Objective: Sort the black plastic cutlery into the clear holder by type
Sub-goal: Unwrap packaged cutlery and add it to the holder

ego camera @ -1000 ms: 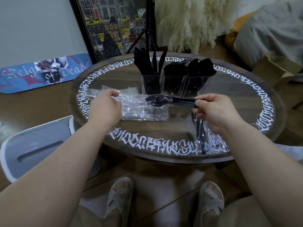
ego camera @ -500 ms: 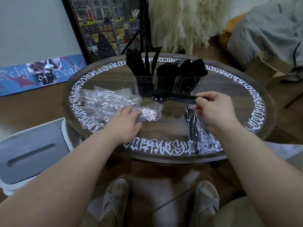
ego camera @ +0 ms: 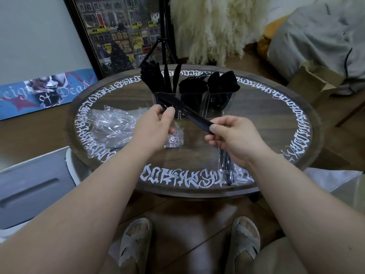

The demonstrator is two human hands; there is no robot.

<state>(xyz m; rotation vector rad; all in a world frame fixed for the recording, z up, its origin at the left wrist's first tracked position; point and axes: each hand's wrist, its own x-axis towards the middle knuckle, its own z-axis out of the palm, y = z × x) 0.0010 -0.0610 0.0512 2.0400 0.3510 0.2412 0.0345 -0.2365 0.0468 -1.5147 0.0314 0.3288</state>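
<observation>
Both hands on one black spoon (ego camera: pixel 183 111): left hand (ego camera: pixel 153 129) pinches the bowl end, right hand (ego camera: pixel 233 139) pinches the handle, held just in front of the clear holder (ego camera: pixel 197 104). Step: sorting this piece. Next: drop it among matching spoons (which compartment, cannot tell).

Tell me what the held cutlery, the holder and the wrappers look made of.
Cutlery: glossy black plastic, by its sheen. Holder: clear hard plastic, probably acrylic; contents show through. Wrappers: thin clear film, crinkled and glinting.
</observation>
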